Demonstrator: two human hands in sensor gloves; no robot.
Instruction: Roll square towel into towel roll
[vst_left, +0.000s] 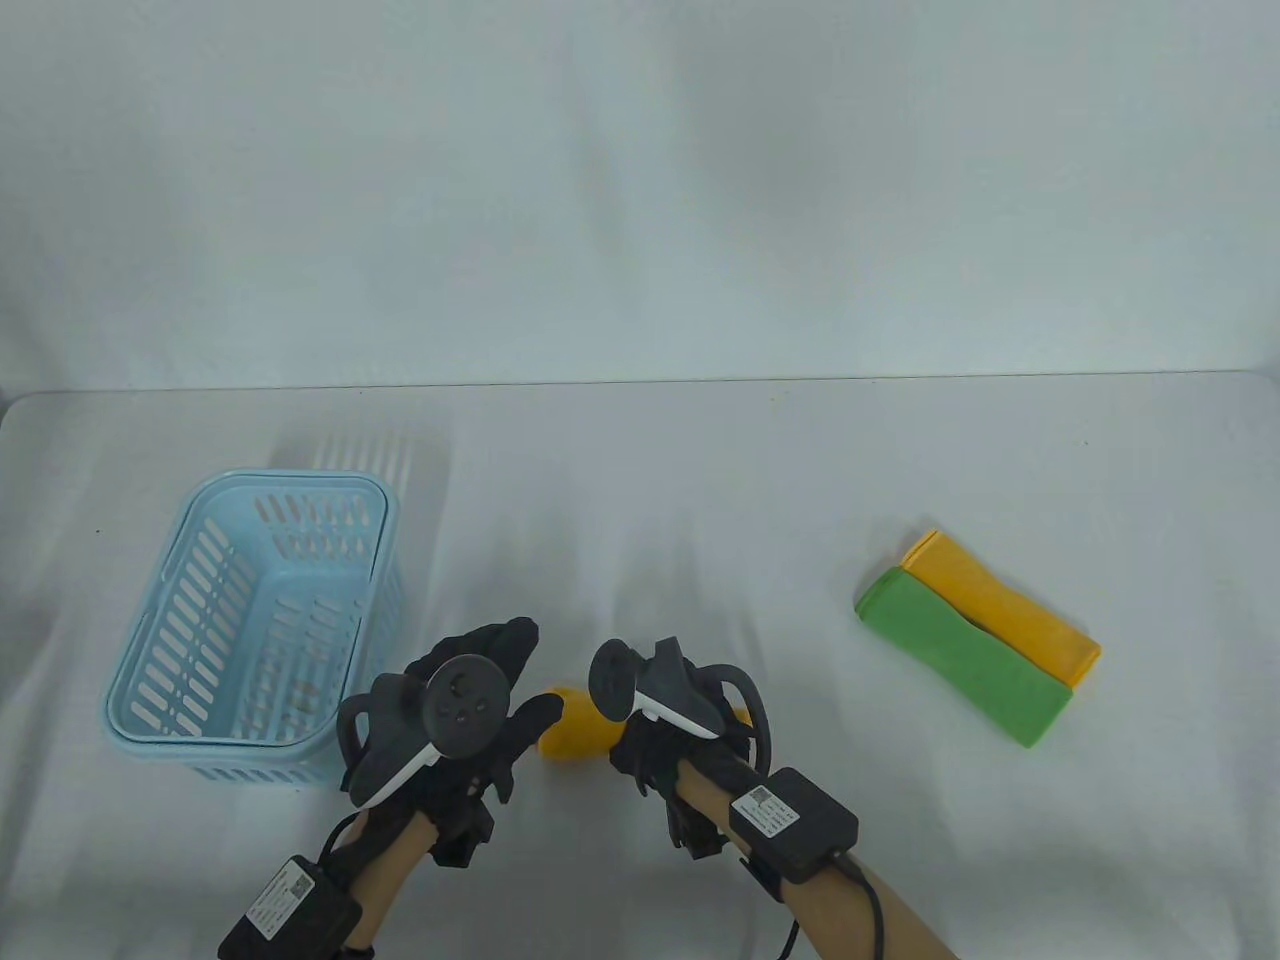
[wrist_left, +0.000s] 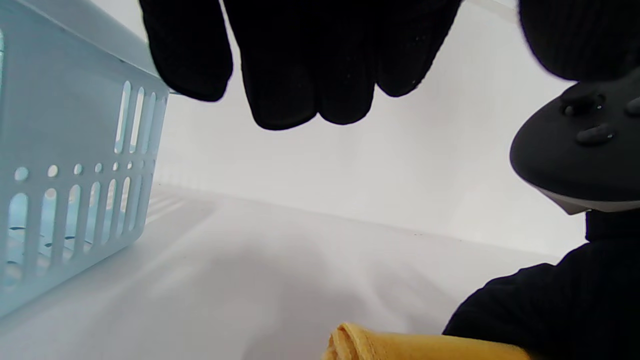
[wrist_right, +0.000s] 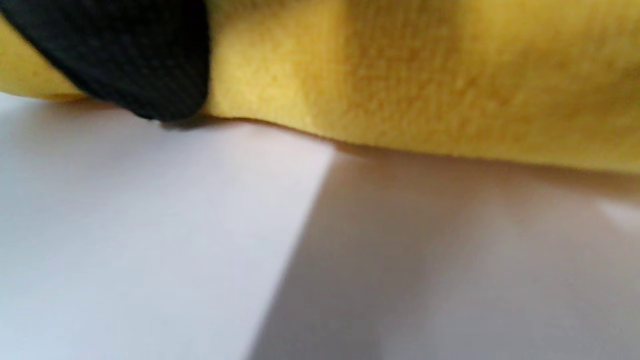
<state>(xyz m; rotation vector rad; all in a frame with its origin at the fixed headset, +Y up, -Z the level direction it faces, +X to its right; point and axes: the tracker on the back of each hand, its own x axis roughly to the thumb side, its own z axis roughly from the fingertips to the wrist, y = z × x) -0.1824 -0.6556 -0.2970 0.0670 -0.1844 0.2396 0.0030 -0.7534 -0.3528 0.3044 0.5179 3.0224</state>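
Observation:
A yellow towel roll (vst_left: 574, 728) lies on the white table near the front, between my two hands. My right hand (vst_left: 645, 748) sits over the roll's right part and grips it; its tracker hides the fingers from above. In the right wrist view the yellow towel roll (wrist_right: 425, 75) fills the top, and one black fingertip (wrist_right: 125, 60) presses against its near side at the table. My left hand (vst_left: 512, 680) hovers just left of the roll's end with fingers relaxed, holding nothing. From the left wrist, those fingers (wrist_left: 300, 75) hang free above the roll's end (wrist_left: 380, 345).
A light blue slotted basket (vst_left: 150, 690) stands to the left of my left hand, close by. A green folded towel (vst_left: 965, 660) and a yellow folded towel (vst_left: 1010, 605) lie side by side at the right. White cloth covers the table.

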